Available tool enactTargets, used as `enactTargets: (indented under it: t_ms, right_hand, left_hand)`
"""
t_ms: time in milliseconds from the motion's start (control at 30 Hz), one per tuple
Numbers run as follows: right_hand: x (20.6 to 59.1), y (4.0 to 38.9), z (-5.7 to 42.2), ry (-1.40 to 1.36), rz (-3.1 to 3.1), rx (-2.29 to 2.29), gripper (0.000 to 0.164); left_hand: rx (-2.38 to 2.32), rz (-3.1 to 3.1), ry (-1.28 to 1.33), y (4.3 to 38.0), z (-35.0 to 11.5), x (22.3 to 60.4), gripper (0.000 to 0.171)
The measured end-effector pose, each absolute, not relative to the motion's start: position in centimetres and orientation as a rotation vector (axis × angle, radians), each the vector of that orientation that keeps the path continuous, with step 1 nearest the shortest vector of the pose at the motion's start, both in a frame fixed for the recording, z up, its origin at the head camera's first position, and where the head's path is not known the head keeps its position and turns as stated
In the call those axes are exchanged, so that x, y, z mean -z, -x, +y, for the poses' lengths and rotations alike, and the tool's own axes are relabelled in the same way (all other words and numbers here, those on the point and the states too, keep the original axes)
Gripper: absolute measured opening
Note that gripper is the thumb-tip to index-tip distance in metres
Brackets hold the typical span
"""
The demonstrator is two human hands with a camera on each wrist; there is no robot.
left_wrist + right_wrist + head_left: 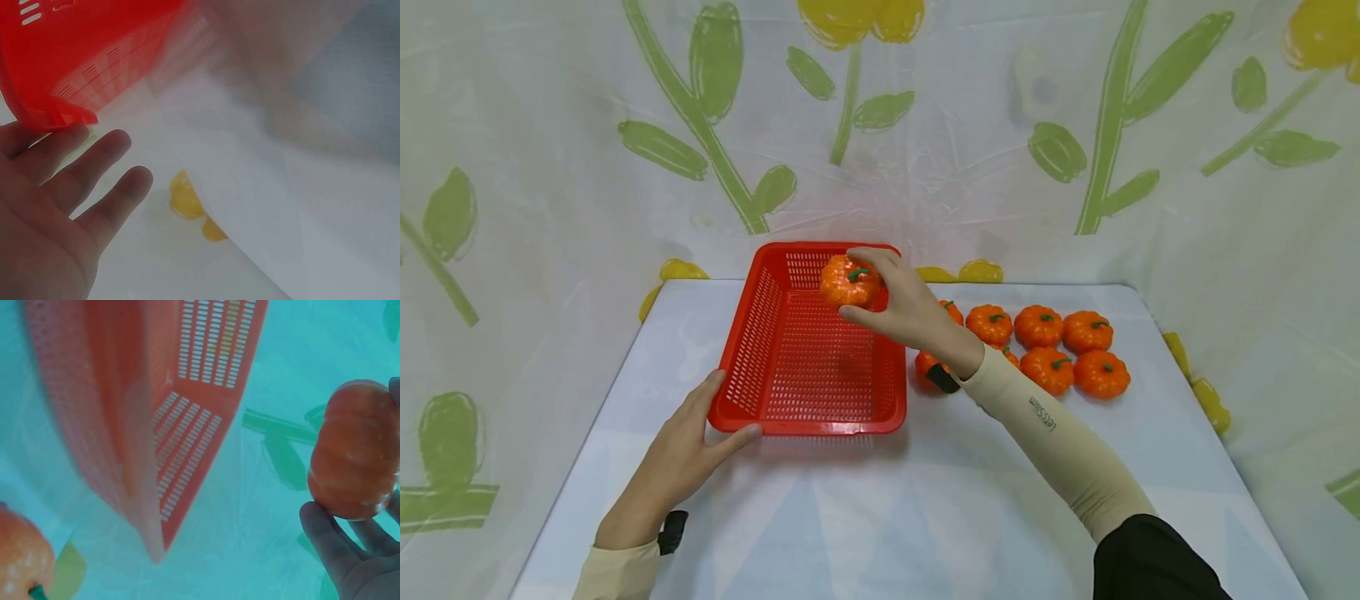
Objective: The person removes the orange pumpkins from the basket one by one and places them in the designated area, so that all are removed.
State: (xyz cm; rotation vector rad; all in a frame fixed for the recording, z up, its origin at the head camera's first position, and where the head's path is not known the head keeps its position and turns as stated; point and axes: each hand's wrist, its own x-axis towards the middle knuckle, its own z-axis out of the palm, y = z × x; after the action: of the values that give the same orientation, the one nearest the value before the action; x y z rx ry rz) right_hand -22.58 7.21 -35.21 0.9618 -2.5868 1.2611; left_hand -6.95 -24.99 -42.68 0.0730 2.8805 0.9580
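Over the far right part of a red plastic basket [808, 428], my right hand [910, 302] holds a small orange pumpkin [846, 285] with a green stem. Thumb and fingers pinch its sides. The right wrist view shows this pumpkin [353, 453] held above the level of the basket rim. My left hand [681, 450] rests at the basket's near left corner, its thumb along the near rim and its straight fingers [100, 162] against the left side. No pumpkin shows on the basket's slotted floor.
Several more orange pumpkins [1049, 371] stand in two rows on the white table [1000, 500], right of the basket; my right forearm partly hides some. A pale curtain [955, 167] printed with flowers hangs behind and beside the table.
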Motion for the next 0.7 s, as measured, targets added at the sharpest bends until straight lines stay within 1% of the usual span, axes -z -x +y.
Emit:
enactTargets:
  t_ms: [300, 700]
  right_hand:
    - [35.0, 21.2, 10.3, -0.987, -2.511, -1.210, 0.075]
    - [36.0, 18.7, 14.5, -0.914, -2.508, -1.174, 0.074]
  left_hand:
    - [-0.959, 2.869, -0.065, 7.0, -25.0, 42.8, 0.110]
    - [-0.961, 2.859, -0.059, 7.0, -24.9, 42.7, 0.110]
